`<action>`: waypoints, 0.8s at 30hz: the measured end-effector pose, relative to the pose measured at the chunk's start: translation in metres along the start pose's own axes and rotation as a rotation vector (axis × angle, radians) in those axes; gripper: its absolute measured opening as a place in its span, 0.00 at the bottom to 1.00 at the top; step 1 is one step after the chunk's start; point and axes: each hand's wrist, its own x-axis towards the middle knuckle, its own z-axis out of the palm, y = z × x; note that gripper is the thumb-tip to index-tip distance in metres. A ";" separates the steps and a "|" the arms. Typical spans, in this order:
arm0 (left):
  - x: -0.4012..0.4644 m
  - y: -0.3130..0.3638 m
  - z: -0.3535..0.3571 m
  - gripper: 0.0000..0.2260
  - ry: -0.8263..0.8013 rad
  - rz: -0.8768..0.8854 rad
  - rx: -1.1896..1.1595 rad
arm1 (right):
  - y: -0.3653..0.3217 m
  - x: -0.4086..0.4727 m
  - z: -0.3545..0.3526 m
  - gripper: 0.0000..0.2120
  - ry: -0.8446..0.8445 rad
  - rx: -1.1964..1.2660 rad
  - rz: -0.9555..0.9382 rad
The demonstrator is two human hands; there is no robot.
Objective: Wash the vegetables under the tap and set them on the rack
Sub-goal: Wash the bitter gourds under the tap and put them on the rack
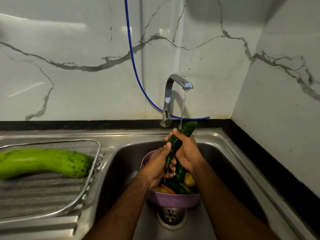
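Green cucumber (180, 141) points up and right into the tap (174, 89) water. Both grips, left hand (156, 168) and right hand (187, 153), hold it above the purple bowl (173, 200); a gourd (43, 161) lies on the rack (52, 196).

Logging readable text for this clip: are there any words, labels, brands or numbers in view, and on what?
None can be read.
The purple colander has raised marks on its front rim, too blurred to read.
The tap, sink, rack and marble wall show no text.
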 end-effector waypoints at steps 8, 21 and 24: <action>-0.001 -0.003 -0.009 0.14 0.016 -0.030 0.100 | -0.011 0.000 -0.002 0.35 0.056 0.030 0.115; 0.014 -0.015 -0.013 0.11 0.285 0.348 0.417 | -0.004 0.002 0.004 0.15 0.043 0.044 0.032; 0.014 -0.016 -0.016 0.18 0.369 0.441 0.630 | 0.000 0.004 0.005 0.16 0.086 -0.013 0.006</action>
